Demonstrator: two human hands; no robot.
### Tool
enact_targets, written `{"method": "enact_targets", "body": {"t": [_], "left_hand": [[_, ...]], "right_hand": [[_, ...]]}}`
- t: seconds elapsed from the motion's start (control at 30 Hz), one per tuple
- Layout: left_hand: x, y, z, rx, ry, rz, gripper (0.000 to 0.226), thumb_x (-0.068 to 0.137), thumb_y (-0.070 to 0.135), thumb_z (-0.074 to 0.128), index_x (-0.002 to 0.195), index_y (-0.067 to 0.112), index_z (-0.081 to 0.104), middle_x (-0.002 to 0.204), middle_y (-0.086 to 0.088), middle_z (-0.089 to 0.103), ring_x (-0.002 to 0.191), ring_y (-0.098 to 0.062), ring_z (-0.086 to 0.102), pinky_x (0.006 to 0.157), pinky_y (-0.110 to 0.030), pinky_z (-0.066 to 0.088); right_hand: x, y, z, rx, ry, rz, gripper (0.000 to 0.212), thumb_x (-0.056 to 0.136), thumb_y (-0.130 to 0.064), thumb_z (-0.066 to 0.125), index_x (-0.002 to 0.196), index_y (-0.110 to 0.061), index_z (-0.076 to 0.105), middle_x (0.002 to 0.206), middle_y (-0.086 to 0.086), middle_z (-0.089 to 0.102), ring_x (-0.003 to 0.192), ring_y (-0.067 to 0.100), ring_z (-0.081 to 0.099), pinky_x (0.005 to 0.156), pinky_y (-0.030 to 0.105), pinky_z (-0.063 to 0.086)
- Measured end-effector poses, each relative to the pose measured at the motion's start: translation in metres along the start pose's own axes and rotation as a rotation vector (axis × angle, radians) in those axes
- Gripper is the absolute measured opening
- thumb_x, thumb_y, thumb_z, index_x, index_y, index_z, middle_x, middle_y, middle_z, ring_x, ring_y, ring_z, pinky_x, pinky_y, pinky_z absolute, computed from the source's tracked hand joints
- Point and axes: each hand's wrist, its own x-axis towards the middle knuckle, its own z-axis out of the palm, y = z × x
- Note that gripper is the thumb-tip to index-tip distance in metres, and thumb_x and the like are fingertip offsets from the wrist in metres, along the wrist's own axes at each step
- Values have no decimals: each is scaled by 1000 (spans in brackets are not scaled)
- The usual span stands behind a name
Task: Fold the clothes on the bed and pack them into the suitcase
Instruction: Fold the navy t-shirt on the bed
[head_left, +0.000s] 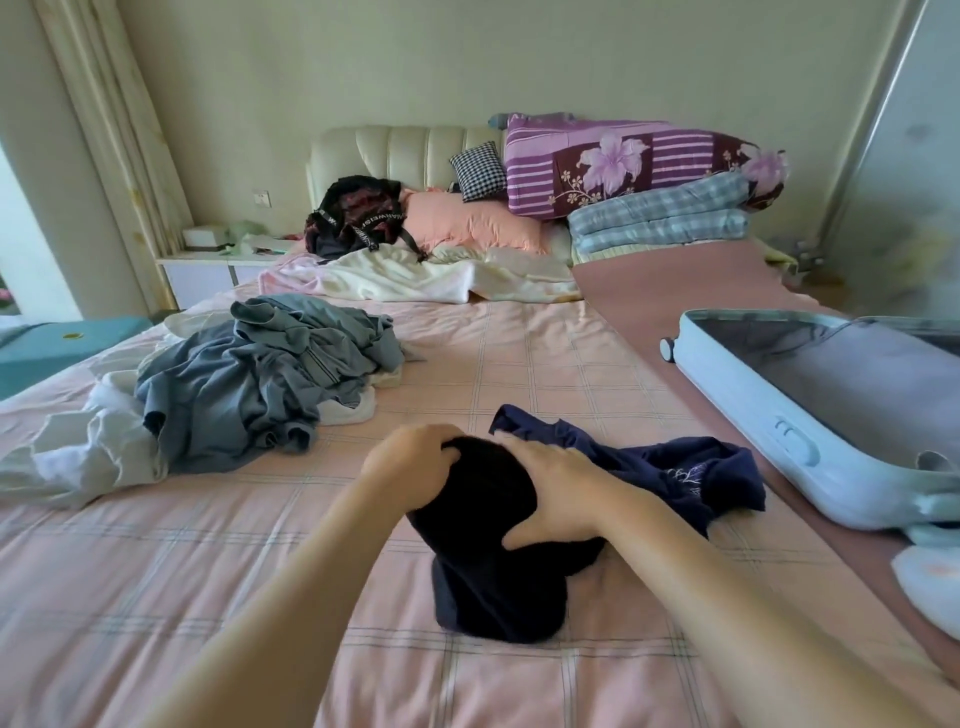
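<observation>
Bed (519, 353), pink checked sheet, is carrying every item below.

Clothes pile (223, 384), grey-blue and white, is lying crumpled on the left side of the bed, well apart from the hands; backpack (358, 218), dark, is leaning near the headboard, just beside a pink pillow (467, 223).

Left hand (410, 462) is reaching in over the middle of the bed; its grip is closed, fingers curling over the top edge of the black garment (493, 519); that garment is standing bunched between the two hands, its lower end resting on the sheet.

Right hand (556, 488) is lying palm-down on the right side of the black garment; its grip is open, fingers stretched out and thumb spread against the cloth.

Navy garment (675, 478), with pale stitching, is lying rumpled just behind and to the right of the right hand, touching the black garment.

Purple flowered quilt (623, 166) is sitting folded on a blue checked blanket (660, 223) at the head of the bed, right side.

Suitcase (810, 395), pale blue, is lying open on the right side of the bed, near the navy garment but apart from it; its inside is too blurred to tell what it is holding.
</observation>
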Motion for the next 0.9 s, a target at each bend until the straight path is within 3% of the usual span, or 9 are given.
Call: {"method": "enact_targets", "body": {"t": [0.2,0.3,0.4,0.5,0.6,0.67,0.73,0.8,0.9], "left_hand": [[3,-40,-69,325,419,-298,34,100,21,42,130,31,54,119,-8,56,106,-32,58,70,-40,46],[-7,-63,-68,517,177,-467,43,94,28,50,136,23,51,136,-10,48,126,-32,44,93,-42,44],[-8,-79,-43,470,-67,-326,76,86,57,59,152,34,27,155,-10,22,142,-34,21,111,-55,29],[-7,-90,-16,378,-248,-238,105,72,79,60,152,52,-2,165,1,-6,151,-34,-1,112,-67,12],[-2,-100,-5,424,-268,-270,88,75,75,60,149,53,18,158,-5,21,141,-37,24,108,-59,27],[4,-104,-14,419,-205,-228,54,87,54,60,137,45,45,140,-4,43,126,-33,42,98,-48,41],[9,-108,-30,393,-50,-202,36,90,29,56,125,37,58,127,-5,53,114,-31,52,86,-42,49],[9,-116,-52,373,185,-227,37,89,16,53,121,33,60,119,-6,53,109,-31,53,76,-40,47],[3,-143,-90,362,507,-292,40,87,10,56,121,31,60,122,-9,49,114,-33,46,71,-39,41]], "right_hand": [[38,-12,-2,105,49,14,105,65,-54,79,151,-43,21,147,-12,44,134,23,46,108,48,40],[56,-18,16,-95,-34,66,104,78,-47,75,159,-29,13,162,1,25,147,29,27,116,49,29],[72,-33,31,-46,-12,89,103,82,-47,71,159,-32,6,166,3,7,150,29,16,116,49,30],[89,-46,41,-34,-106,172,125,71,-60,77,157,-39,-10,167,5,-14,153,32,6,117,54,28],[109,-49,50,-124,-160,234,110,76,-62,72,159,-39,4,163,14,19,145,36,29,106,50,42],[126,-54,54,-75,-94,143,52,87,-45,64,136,-37,51,137,10,55,120,33,55,88,42,51],[144,-68,57,25,26,71,8,90,-30,58,96,-29,63,108,6,69,99,33,64,79,38,53],[162,-91,60,152,196,3,4,90,-26,58,89,-27,62,100,6,70,97,33,64,77,36,51],[189,-140,62,427,453,-116,29,92,-17,58,121,-19,64,119,8,67,111,29,60,89,34,46]]}}
